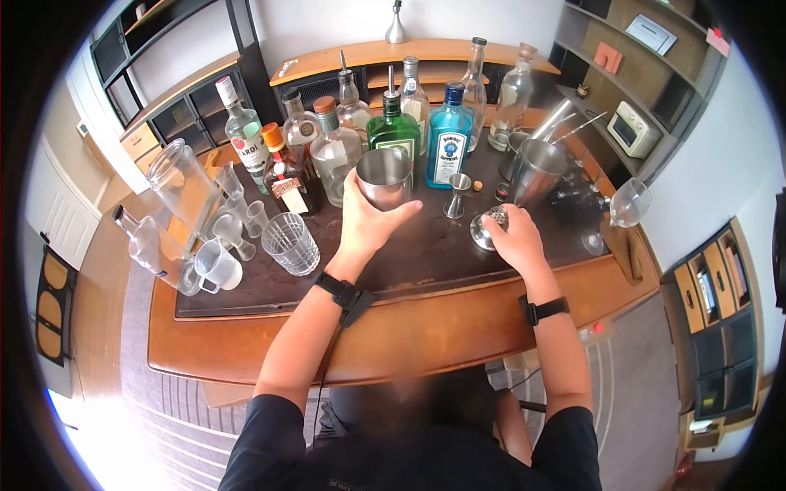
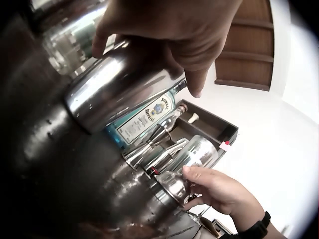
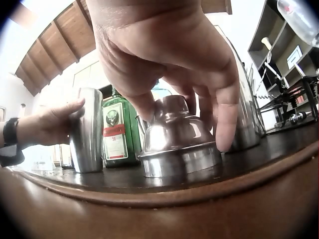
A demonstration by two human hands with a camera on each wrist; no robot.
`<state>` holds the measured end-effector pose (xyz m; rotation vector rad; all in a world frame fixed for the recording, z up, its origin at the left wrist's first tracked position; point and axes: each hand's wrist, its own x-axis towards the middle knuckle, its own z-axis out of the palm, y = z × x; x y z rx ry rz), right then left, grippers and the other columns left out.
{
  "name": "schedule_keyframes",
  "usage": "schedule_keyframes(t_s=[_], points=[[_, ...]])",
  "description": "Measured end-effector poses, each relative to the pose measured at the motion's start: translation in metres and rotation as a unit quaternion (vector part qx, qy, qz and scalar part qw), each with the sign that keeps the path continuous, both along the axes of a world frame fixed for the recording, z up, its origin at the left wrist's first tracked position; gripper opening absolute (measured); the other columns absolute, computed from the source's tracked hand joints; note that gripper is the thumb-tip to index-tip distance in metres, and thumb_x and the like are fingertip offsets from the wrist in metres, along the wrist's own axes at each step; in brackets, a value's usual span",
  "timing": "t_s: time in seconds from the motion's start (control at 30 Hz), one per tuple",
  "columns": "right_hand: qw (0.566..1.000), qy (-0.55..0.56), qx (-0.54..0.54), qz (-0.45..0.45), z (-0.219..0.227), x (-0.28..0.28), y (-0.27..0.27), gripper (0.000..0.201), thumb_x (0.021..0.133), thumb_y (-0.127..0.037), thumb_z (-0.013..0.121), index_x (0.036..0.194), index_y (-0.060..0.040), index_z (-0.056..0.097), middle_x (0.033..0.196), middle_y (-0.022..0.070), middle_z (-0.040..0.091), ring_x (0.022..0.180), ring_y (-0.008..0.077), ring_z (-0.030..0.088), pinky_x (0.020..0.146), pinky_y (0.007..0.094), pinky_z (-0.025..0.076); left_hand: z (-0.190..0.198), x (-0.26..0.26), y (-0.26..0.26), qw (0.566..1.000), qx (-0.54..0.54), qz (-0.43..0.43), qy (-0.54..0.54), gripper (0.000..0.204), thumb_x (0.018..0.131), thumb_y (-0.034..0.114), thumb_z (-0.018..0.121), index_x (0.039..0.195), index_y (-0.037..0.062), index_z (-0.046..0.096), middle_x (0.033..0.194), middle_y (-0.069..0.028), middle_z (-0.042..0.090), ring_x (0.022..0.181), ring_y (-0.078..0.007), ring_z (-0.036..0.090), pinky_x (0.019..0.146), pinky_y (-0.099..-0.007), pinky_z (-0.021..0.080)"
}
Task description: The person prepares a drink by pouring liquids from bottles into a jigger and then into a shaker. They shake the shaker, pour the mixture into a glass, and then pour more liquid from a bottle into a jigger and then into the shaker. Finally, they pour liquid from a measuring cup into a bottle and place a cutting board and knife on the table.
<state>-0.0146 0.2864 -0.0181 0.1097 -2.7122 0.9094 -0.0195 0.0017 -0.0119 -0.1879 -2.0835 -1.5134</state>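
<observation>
My left hand (image 1: 366, 222) holds a steel shaker tin (image 1: 385, 186) upright, palm against its side, with the thumb spread out to the right. The right wrist view shows this shaker tin (image 3: 85, 137) standing on the dark tabletop. My right hand (image 1: 517, 238) grips a domed shaker strainer lid (image 3: 178, 133) from above, thumb on one side and fingers on the other. In the head view, small holes show in the lid's top, and its wide rim sits at the tabletop. A steel jigger (image 1: 457, 196) stands between the two hands.
Behind are a blue gin bottle (image 1: 449, 147), a green bottle (image 1: 393, 129) and several clear bottles. A larger metal tin (image 1: 538, 170) and a wine glass (image 1: 630, 202) stand right. At left are a cut-glass tumbler (image 1: 291, 245), a measuring cup (image 1: 219, 266) and a pitcher (image 1: 184, 182).
</observation>
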Motion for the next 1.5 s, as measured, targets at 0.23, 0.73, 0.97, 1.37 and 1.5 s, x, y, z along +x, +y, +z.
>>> schedule_keyframes(t_s=[0.23,0.73,0.97,1.37,1.5], points=[[0.983,0.177,-0.039,0.026,0.029,0.013,-0.012,0.04,0.092,-0.036,0.071,0.106,0.001,0.066,0.099,0.0205,0.067,0.095,0.0387,0.065,0.084,0.0458,0.051,0.01,0.008,0.004,0.992,0.107,-0.072,-0.013,0.08,0.067,0.024,0.091,0.128,-0.0034,0.048,0.118,-0.0151,0.062,0.107,-0.0212,0.061,0.094,-0.0361,0.051],[0.944,0.221,-0.061,0.237,0.138,0.01,-0.111,0.037,0.081,-0.023,0.085,0.076,-0.0016,0.055,0.071,0.0079,0.054,0.061,0.0191,0.052,0.056,0.0336,0.043,0.03,0.054,0.022,0.968,0.101,-0.229,-0.016,0.074,0.066,0.022,0.089,0.125,-0.0012,0.05,0.115,-0.0095,0.064,0.103,-0.0168,0.062,0.09,-0.0333,0.052],[0.942,0.154,-0.161,0.252,0.118,0.003,-0.125,0.027,0.084,-0.017,0.08,0.089,-0.0027,0.059,0.082,0.0055,0.065,0.073,0.0132,0.062,0.066,0.0313,0.051,0.035,0.051,0.016,0.957,0.102,-0.266,-0.049,0.079,0.065,0.022,0.089,0.128,-0.0022,0.047,0.12,-0.0107,0.061,0.109,-0.0177,0.06,0.096,-0.0351,0.05],[0.941,0.062,-0.235,0.236,0.112,-0.007,-0.14,0.021,0.084,-0.013,0.077,0.093,-0.0023,0.062,0.08,0.0026,0.069,0.073,0.007,0.062,0.068,0.0288,0.053,0.007,0.036,0.017,0.97,0.095,-0.219,-0.043,0.079,0.064,0.022,0.09,0.125,-0.0019,0.046,0.117,-0.0093,0.06,0.107,-0.0161,0.059,0.093,-0.0336,0.051],[0.914,0.044,-0.327,0.234,0.102,-0.006,-0.137,0.021,0.086,-0.012,0.078,0.097,-0.0028,0.064,0.087,0.002,0.069,0.078,0.0065,0.062,0.071,0.028,0.053,0.012,0.035,0.018,0.95,0.142,-0.277,-0.032,0.068,0.066,0.018,0.088,0.122,0.0001,0.054,0.11,-0.0048,0.064,0.101,-0.0127,0.06,0.091,-0.0316,0.051]])
